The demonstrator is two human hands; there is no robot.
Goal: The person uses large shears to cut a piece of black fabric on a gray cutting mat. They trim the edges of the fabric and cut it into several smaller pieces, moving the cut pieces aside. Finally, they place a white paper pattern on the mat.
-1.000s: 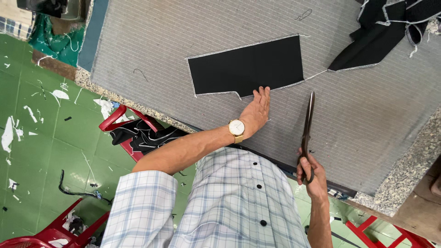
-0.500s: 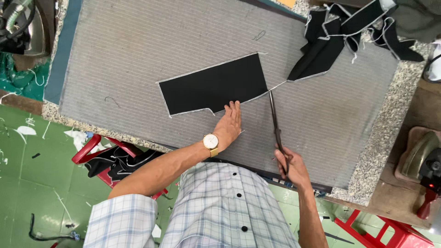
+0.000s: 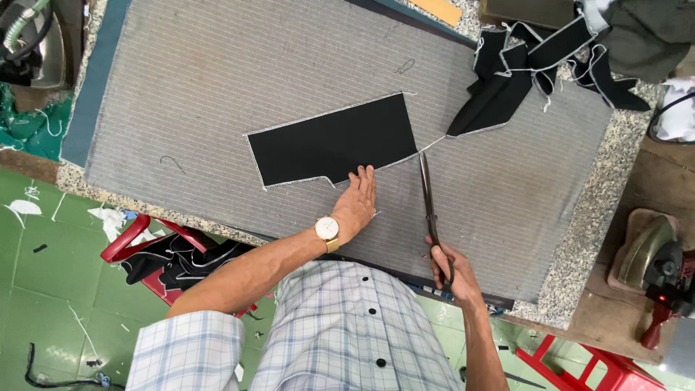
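Grey ribbed cloth (image 3: 217, 94) covers nearly the whole speckled stone desk (image 3: 579, 268), and on it, near the middle, lies a flat black fabric panel (image 3: 333, 141) with a pale edge and a small notch along its near side. It looks light, limp and easily shifted, so it would best be pinned flat from above close to the line being cut, not lifted by a corner. The left hand (image 3: 356, 203), wearing a gold wristwatch (image 3: 327, 229), rests palm down with its fingers together, tips at the panel's near edge. The right hand (image 3: 450, 271) grips the loops of long dark scissors (image 3: 428, 203); the blades look nearly closed, their tip at the panel's lower right corner. Further back, black offcuts (image 3: 536, 65) with frayed pale edges lie heaped. Below the desk edge stands a red stool (image 3: 145, 239) on green floor (image 3: 43, 289).
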